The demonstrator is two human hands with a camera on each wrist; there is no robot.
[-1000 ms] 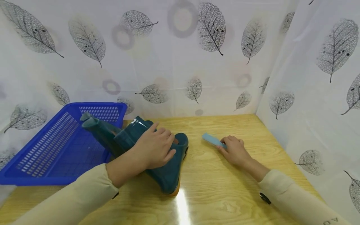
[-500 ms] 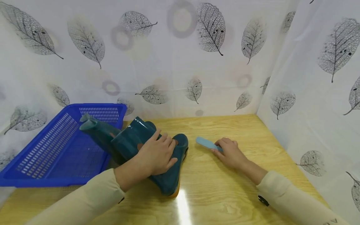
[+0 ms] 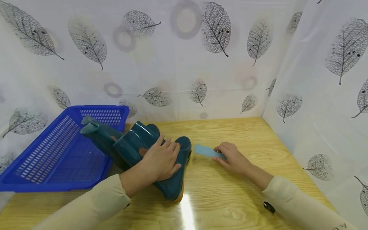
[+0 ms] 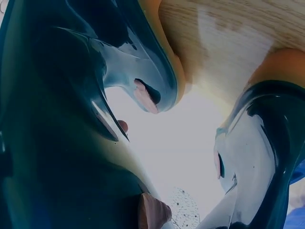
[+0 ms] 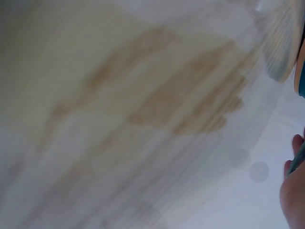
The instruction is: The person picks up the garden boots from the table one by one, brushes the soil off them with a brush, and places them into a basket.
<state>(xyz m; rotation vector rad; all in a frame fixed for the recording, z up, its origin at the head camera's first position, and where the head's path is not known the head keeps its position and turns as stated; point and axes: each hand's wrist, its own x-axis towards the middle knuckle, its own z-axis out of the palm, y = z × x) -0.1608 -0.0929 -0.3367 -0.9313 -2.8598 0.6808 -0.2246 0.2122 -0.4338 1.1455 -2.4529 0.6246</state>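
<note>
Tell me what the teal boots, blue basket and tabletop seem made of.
Teal boots: likely glossy rubber or soft plastic, judging by sharp highlights. Blue basket: probably molded plastic, fairly smooth, with regular slots. Tabletop: shiny wood or printed laminate, from its grain and bright glare.

Yellow wooden table (image 3: 230,198), blue basket (image 3: 51,187), dark teal boots (image 3: 133,142) on it

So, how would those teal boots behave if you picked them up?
The boots would probably be bendy, since one top looks pinched out of round. Their glossy surface suggests they might be slippery, especially if wet. And because they lean rather than stand upright, they could tip or slide if the left hand weren't on them.
</note>
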